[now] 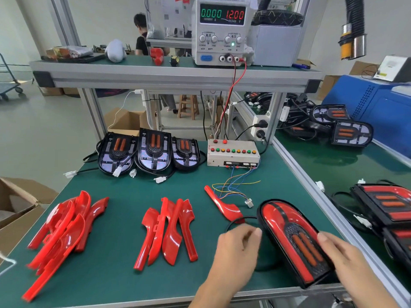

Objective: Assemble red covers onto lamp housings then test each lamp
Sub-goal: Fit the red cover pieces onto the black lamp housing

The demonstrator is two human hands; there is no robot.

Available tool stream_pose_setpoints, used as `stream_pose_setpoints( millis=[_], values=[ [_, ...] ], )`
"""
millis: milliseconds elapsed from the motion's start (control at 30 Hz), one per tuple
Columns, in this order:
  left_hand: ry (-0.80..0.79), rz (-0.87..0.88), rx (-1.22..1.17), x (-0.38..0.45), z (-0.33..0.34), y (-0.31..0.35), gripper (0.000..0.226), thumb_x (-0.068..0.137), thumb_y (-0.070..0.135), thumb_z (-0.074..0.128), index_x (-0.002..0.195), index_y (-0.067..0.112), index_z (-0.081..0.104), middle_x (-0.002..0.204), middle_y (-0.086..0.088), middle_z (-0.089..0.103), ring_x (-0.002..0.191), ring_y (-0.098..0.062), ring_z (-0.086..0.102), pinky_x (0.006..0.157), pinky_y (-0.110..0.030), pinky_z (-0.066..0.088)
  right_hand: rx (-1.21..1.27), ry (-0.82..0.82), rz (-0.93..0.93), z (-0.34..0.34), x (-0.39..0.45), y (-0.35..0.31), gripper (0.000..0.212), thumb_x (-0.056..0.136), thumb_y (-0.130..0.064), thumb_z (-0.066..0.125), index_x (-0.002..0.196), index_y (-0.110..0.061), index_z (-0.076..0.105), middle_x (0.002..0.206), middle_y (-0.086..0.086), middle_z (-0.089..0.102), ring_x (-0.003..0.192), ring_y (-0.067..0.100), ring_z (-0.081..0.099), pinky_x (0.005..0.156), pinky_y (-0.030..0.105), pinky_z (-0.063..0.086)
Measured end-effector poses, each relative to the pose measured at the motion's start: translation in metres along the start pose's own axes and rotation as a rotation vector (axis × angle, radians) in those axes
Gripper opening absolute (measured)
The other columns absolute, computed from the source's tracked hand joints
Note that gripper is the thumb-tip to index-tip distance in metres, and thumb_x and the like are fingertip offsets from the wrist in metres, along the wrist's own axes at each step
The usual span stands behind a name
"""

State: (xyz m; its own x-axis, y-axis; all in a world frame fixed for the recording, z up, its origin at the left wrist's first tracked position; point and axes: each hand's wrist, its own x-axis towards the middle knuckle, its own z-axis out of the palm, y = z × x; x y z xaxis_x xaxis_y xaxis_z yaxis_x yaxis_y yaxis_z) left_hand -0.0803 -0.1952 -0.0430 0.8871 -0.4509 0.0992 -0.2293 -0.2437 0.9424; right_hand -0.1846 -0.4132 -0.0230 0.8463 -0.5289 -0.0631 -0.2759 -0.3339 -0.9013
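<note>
A black lamp housing fitted with red covers point(280, 221) lies tilted at the table's front right. My right hand point(347, 261) grips its right edge, thumb on the top face. My left hand point(239, 247) is blurred, its fingers curled over the lamp's black cable point(235, 220) beside the left edge; whether it holds the cable is unclear. Three bare housings point(153, 150) stand at the back. Loose red covers lie in a left pile point(60, 230), a middle pile point(169, 230), and one alone point(222, 205).
A test box with coloured buttons point(232, 153) sits behind the lamp, its wire harness ending in a white connector point(249, 202). The power supply point(222, 30) on the shelf reads 0.000 A, 12.00 V. Covered lamps point(387, 203) lie on the right bench. A cardboard box point(17, 207) stands left.
</note>
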Motion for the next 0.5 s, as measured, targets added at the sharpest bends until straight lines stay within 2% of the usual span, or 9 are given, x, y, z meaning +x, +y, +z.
stream_pose_setpoints(
  millis=[67,133,267,333,433,500],
  values=[
    [0.184,0.065,0.048,0.013,-0.003,-0.003,0.011,0.095,0.03,0.06,0.089,0.027,0.068,0.077,0.016,0.067,0.071,-0.002,0.059,0.07,-0.02,0.048,-0.068,-0.059,0.014,-0.009,0.006,0.003,0.033,0.079,-0.06,0.054,0.098,-0.04,0.071,0.091,-0.024,0.077,0.088,-0.006,0.07,0.077,0.018,0.05],
    [0.278,0.142,0.166,0.031,-0.007,-0.002,0.011,0.094,0.018,0.064,0.095,0.026,0.07,0.088,0.017,0.067,0.083,-0.002,0.057,0.078,-0.019,0.045,-0.148,-0.131,0.031,-0.013,0.013,0.005,0.039,0.081,-0.058,0.055,0.105,-0.034,0.073,0.092,-0.015,0.078,0.085,0.004,0.074,0.067,0.02,0.057],
    [0.388,0.318,0.512,0.073,-0.012,0.007,0.019,0.086,0.01,0.07,0.099,0.023,0.074,0.1,0.014,0.071,0.102,-0.019,0.056,0.084,-0.037,0.041,-0.188,-0.214,0.033,-0.008,0.026,0.002,0.04,0.084,-0.058,0.056,0.107,-0.03,0.074,0.095,-0.007,0.079,0.086,0.013,0.076,0.08,0.038,0.06],
    [0.351,0.352,0.652,0.095,-0.013,0.01,0.026,0.083,0.009,0.07,0.104,0.023,0.075,0.108,0.012,0.072,0.108,-0.024,0.054,0.087,-0.043,0.039,-0.176,-0.221,0.029,-0.006,0.033,0.0,0.041,0.083,-0.059,0.056,0.103,-0.03,0.075,0.095,-0.008,0.079,0.086,0.011,0.076,0.083,0.038,0.059],
    [0.143,0.303,0.858,0.122,-0.012,0.005,0.03,0.088,0.017,0.067,0.117,0.025,0.07,0.121,0.011,0.068,0.123,-0.021,0.047,0.102,-0.047,0.026,-0.159,-0.293,0.048,-0.004,0.038,-0.003,0.035,0.088,-0.062,0.052,0.1,-0.039,0.076,0.1,-0.011,0.078,0.093,0.006,0.074,0.088,0.032,0.053],
    [0.016,0.252,0.968,0.134,-0.01,-0.001,0.031,0.091,0.02,0.063,0.121,0.025,0.066,0.122,0.007,0.067,0.126,-0.02,0.047,0.11,-0.05,0.016,-0.148,-0.309,0.086,-0.005,0.043,-0.004,0.041,0.092,-0.064,0.044,0.101,-0.04,0.077,0.1,-0.015,0.078,0.094,0.0,0.072,0.087,0.026,0.047]
  ],
)
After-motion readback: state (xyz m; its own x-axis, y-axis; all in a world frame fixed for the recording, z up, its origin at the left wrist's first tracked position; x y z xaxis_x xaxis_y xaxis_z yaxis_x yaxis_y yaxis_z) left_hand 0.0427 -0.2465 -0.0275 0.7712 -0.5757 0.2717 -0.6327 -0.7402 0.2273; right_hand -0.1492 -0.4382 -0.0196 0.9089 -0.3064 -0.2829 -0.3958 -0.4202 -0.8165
